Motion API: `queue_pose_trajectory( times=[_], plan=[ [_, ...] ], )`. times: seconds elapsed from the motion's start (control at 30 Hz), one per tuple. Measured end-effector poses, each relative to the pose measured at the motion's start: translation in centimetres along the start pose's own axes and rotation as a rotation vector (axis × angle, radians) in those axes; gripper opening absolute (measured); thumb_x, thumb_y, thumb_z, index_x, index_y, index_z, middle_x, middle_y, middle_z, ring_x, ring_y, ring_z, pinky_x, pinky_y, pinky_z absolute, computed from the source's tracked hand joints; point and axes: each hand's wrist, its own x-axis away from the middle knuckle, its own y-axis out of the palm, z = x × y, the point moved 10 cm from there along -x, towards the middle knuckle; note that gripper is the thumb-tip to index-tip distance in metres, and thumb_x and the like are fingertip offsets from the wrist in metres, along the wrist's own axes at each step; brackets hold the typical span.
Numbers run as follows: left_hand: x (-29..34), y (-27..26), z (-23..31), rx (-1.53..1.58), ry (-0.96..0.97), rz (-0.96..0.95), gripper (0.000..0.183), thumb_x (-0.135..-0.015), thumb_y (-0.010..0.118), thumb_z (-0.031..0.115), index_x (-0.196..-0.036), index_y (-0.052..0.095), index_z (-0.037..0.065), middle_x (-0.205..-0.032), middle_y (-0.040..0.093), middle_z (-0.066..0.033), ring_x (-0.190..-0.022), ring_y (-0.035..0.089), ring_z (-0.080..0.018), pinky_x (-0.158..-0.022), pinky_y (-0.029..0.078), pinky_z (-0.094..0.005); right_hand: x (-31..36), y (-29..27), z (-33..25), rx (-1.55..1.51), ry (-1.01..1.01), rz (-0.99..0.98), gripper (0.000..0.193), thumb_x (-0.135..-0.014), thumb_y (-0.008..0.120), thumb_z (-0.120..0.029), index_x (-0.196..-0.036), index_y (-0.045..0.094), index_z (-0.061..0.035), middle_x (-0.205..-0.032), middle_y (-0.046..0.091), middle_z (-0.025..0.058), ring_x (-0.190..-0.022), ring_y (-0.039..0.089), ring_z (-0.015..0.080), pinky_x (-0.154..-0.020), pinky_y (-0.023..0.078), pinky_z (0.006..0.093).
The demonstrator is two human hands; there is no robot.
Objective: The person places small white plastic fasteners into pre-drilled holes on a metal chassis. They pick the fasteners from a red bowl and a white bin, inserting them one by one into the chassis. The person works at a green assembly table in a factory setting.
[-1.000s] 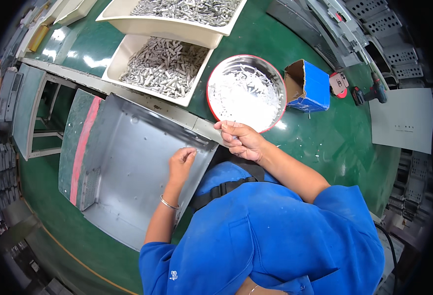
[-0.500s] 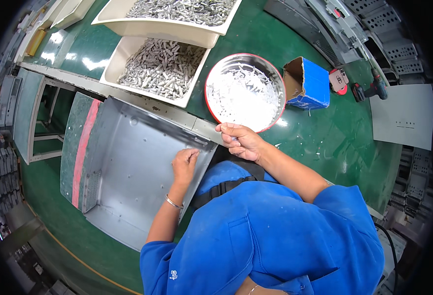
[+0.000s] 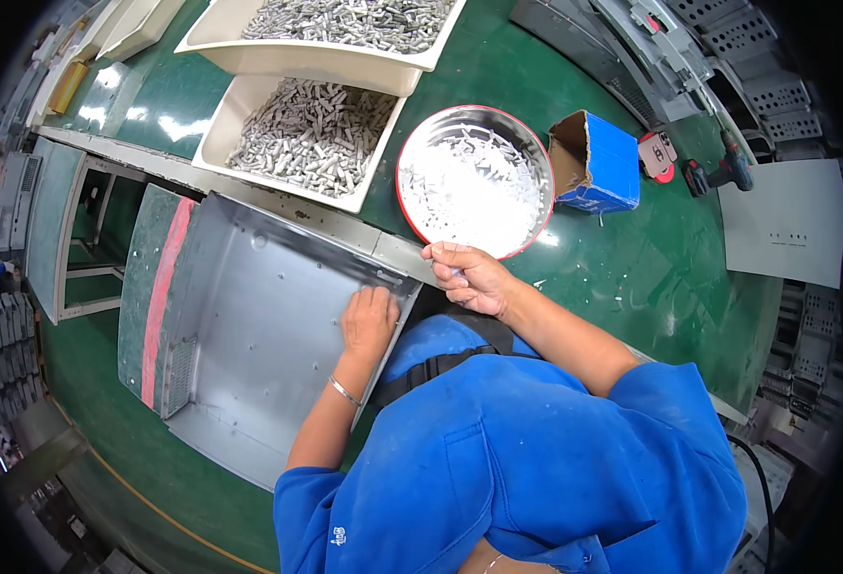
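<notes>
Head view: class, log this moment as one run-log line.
left hand: flat inside sheet-metal tray | right hand: on tray corner, below red-rimmed bowl | blue box: beside bowl

Two cream trays point(image 3: 249, 158) of small grey metal parts sit on a green bench point(image 3: 661, 277), beside a red-rimmed bowl point(image 3: 475, 182) of shiny pieces, an open blue box point(image 3: 605, 163), a cordless drill point(image 3: 723, 174) and a grey sheet point(image 3: 790, 222).
</notes>
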Motion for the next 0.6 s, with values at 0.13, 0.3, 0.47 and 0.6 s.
queue_pose_trajectory(
  times=[0.13, 0.3, 0.47, 0.6],
  plan=[
    [0.1, 0.2, -0.2, -0.013, 0.011, -0.018, 0.016, -0.067, 0.058, 0.011, -0.063, 0.044, 0.007, -0.063, 0.045, -0.0087, -0.06, 0.048, -0.0262, -0.052, 0.04, -0.0372, 0.1, -0.1, 0.3, -0.011, 0.008, 0.002, 0.02, -0.085, 0.045, -0.02, -0.096, 0.044, -0.0029, -0.059, 0.044, -0.0005, -0.04, 0.031, 0.0029, -0.03, 0.024, 0.0144],
    [0.3, 0.2, -0.2, -0.014, 0.023, -0.048, 0.016, -0.068, 0.059, 0.016, -0.064, 0.046, 0.007, -0.064, 0.046, -0.0084, -0.061, 0.049, -0.0258, -0.052, 0.041, -0.0373, 0.5, 1.5, 0.1, -0.198, 0.007, -0.097, 0.022, -0.084, 0.042, -0.016, -0.101, 0.042, -0.0017, -0.068, 0.047, 0.0037, -0.044, 0.034, 0.0045, -0.033, 0.027, 0.0151],
    [0.3, 0.3, -0.3, -0.011, 0.002, -0.052, 0.015, -0.069, 0.059, 0.016, -0.069, 0.047, 0.008, -0.067, 0.047, -0.0087, -0.063, 0.049, -0.0263, -0.053, 0.041, -0.0377, 0.4, 1.3, -0.3, -0.242, -0.009, -0.172, 0.025, -0.083, 0.041, -0.009, -0.106, 0.041, -0.0012, -0.075, 0.048, 0.0059, -0.046, 0.036, 0.0053, -0.034, 0.029, 0.0157],
    [0.1, 0.6, -0.3, -0.02, 0.013, -0.056, 0.018, -0.069, 0.06, 0.016, -0.067, 0.045, 0.007, -0.064, 0.046, -0.0095, -0.062, 0.049, -0.0282, -0.052, 0.04, -0.0375, 0.3, 1.5, -0.1, -0.296, 0.017, -0.209, 0.027, -0.083, 0.043, -0.01, -0.109, 0.04, -0.0013, -0.077, 0.048, 0.0055, -0.045, 0.036, 0.0048, -0.033, 0.029, 0.0157]
  ],
)
